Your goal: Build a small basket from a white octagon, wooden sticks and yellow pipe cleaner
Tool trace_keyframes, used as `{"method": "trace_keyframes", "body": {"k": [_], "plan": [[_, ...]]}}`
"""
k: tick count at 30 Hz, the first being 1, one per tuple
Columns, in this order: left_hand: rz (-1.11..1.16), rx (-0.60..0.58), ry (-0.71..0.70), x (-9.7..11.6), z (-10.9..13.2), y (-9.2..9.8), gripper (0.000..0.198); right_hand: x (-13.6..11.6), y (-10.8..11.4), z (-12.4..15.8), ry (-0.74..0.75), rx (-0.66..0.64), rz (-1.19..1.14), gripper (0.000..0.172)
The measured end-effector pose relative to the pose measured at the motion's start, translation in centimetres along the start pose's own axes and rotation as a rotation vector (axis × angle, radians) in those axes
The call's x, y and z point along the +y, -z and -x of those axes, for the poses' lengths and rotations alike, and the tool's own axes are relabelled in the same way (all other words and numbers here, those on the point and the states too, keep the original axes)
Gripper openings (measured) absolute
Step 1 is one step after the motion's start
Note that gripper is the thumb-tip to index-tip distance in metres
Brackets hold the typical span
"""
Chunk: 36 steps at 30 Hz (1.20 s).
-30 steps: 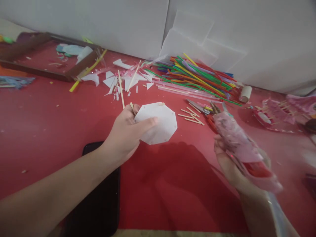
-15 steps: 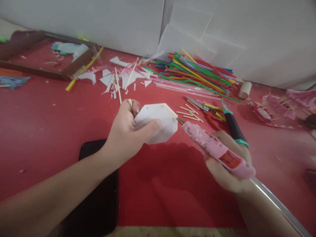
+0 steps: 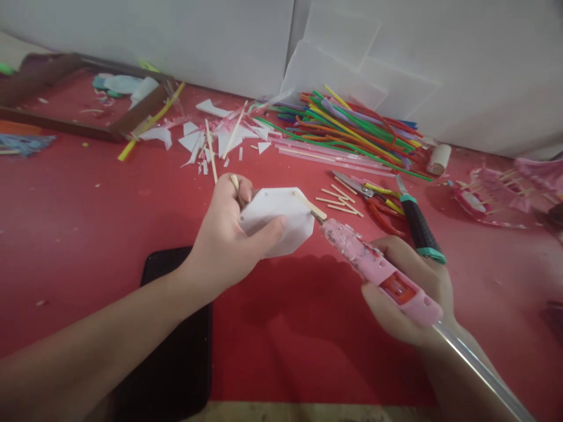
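Observation:
My left hand (image 3: 240, 225) is closed on a white many-sided foam board piece (image 3: 281, 214), thumb across its face and fingers behind. A short wooden stick (image 3: 236, 184) pokes up between those fingers. Small dark holes or dots mark the board near its corners. Another flat wooden stick (image 3: 310, 204) lies along the board's upper right edge, its lower end against the nozzle of a pink hot glue gun (image 3: 380, 266). My right hand (image 3: 409, 293) is wrapped round the glue gun, and a clear glue stick (image 3: 479, 369) runs out of its back end.
Cut wooden sticks (image 3: 341, 199), scissors (image 3: 352, 183), red-handled pliers (image 3: 380, 215) and a craft knife (image 3: 417, 225) lie beyond my right hand. Colourful pipe cleaners (image 3: 356, 126) and white scraps (image 3: 229, 138) sit at the back. A black phone (image 3: 176, 351) lies under my left forearm.
The stick at the board's right edge now juts out farther past it, toward the nozzle. The glue gun has turned slightly in my right hand, showing more of its red window.

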State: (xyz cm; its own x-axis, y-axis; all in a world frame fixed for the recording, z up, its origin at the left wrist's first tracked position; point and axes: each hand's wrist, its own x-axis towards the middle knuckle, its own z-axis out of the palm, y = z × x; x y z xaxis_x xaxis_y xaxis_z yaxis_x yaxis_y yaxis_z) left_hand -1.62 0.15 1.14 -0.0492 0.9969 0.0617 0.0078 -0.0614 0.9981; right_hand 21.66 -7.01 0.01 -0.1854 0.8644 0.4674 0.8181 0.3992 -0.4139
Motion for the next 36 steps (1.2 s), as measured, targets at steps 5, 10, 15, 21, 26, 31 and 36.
{"method": "trace_keyframes", "body": {"k": [5, 10, 15, 21, 26, 31, 36], "plan": [[-0.045, -0.037, -0.022, 0.02, 0.05, 0.11, 0.045, -0.09, 0.24, 0.06, 0.004, -0.023, 0.008, 0.010], [-0.055, 0.006, -0.004, -0.12, 0.08, 0.09, 0.047, -0.14, 0.25, -0.08, -0.009, -0.025, -0.006, 0.008], [-0.007, 0.029, 0.015, 0.08, 0.10, -0.14, 0.046, -0.30, 0.15, -0.09, -0.009, 0.002, 0.023, 0.007], [0.037, 0.054, 0.069, 0.40, 0.07, -0.29, 0.046, -0.81, 0.47, -0.03, -0.087, -0.003, 0.035, 0.008], [-0.018, 0.037, 0.028, 0.11, 0.09, -0.23, 0.045, -0.73, 0.40, -0.11, -0.068, -0.009, 0.016, 0.008], [-0.061, 0.038, 0.010, -0.02, 0.16, -0.15, 0.045, -0.51, 0.15, -0.13, -0.028, 0.012, 0.000, 0.006], [0.007, 0.024, 0.026, 0.06, 0.17, -0.17, 0.047, -0.53, 0.21, -0.03, -0.040, 0.005, 0.045, 0.006]]}}
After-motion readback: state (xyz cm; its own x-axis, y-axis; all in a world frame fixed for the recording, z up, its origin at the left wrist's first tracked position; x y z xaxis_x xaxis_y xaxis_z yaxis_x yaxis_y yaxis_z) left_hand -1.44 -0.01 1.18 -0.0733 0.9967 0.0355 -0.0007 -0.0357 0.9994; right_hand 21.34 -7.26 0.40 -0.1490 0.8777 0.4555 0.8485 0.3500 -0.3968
